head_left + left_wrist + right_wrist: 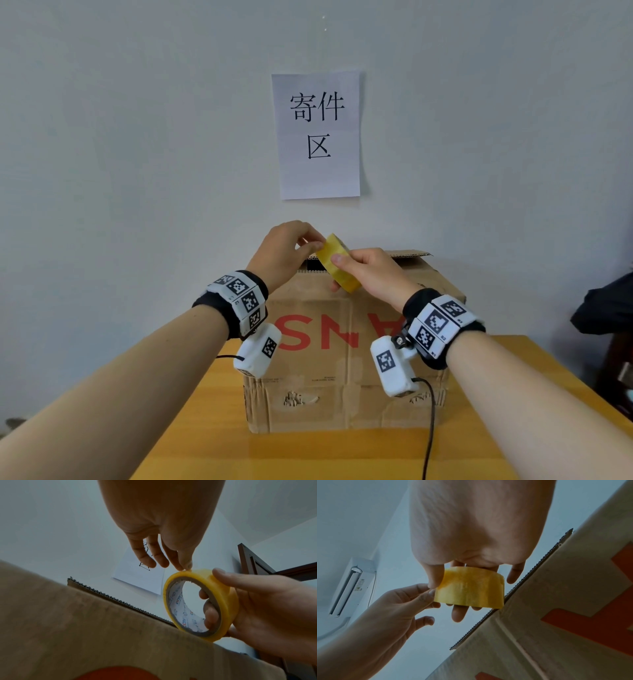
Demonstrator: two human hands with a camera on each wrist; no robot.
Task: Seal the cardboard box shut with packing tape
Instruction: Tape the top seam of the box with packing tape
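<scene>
Two bare hands meet above a cardboard box [346, 370], and we see them from our own head and both wrists. Largest in view is the pale wall [137, 137] straight ahead, with a white paper sign [317, 135] printed in black characters fixed to it. Below it a wooden table [191, 428] carries the box, which stands against the wall with red lettering upside down on its near face. Its top is not taped; a flap's corrugated edge shows at the far rim, slightly raised.

Our right hand [371, 275] holds a roll of yellow packing tape [337, 262] in the air just above the box's near top edge. The thumb lies across the roll's outer band and the fingers [210, 609] curl through its cardboard core, so the grasp is firm. The roll stands on edge, tilted.

Our left hand [286, 251] reaches in from the other side. Its thumb and forefinger pinch at the top of the roll's outer band, where the tape's end seems to lie; the other fingers hang loose and spread.

Each wrist wears a black band with white marker tiles and a small white camera block.
</scene>
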